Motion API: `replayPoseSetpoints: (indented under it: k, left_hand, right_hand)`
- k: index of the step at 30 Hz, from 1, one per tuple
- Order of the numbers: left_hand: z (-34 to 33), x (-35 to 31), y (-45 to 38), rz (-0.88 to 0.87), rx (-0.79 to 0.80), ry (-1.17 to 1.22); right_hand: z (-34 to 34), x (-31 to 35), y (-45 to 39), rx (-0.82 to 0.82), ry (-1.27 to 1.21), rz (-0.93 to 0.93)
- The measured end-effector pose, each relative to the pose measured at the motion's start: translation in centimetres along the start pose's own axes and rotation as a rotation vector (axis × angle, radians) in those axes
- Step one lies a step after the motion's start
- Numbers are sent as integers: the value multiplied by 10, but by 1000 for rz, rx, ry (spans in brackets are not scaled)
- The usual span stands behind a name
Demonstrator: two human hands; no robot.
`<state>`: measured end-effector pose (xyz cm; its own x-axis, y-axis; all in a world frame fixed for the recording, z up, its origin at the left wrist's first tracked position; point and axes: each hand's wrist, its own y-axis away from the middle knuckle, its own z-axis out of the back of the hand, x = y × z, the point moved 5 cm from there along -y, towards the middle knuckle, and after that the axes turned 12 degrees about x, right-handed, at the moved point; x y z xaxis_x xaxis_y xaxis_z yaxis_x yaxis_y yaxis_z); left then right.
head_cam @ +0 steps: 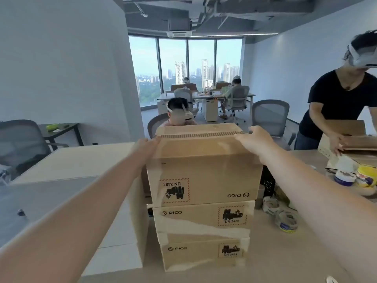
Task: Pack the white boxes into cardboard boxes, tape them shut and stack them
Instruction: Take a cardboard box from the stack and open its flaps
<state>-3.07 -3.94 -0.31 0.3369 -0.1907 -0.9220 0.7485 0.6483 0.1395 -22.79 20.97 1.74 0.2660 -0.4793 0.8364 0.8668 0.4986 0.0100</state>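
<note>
Three brown cardboard boxes stand in a stack in front of me. The top cardboard box (204, 170) is upside down, its PICO print inverted, on the middle box (202, 218) and the bottom box (204, 254). My left hand (145, 145) presses against the top box's upper left edge. My right hand (255, 139) grips its upper right corner. Both arms reach out at full length. Large white boxes (81, 162) are stacked to the left, their tops level with the top box.
Tape rolls (285, 221) lie on the table (265, 262) right of the stack, with lidded tubs (365, 176) further right. A person in black handles flat cardboard (355, 139) at the right. Another person with a headset sits behind the stack. Office chairs stand around.
</note>
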Motion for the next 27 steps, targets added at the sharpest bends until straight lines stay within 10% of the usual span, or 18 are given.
replayPoseSetpoints:
  k: [8,27]
  left_hand:
    - [-12,20,-5,53,172,458]
    - [-11,29,100,-28,302,490]
  right_hand:
    - [-3,-48,-18,101,-285,-215]
    - [7,-75,107,26,-424,-207]
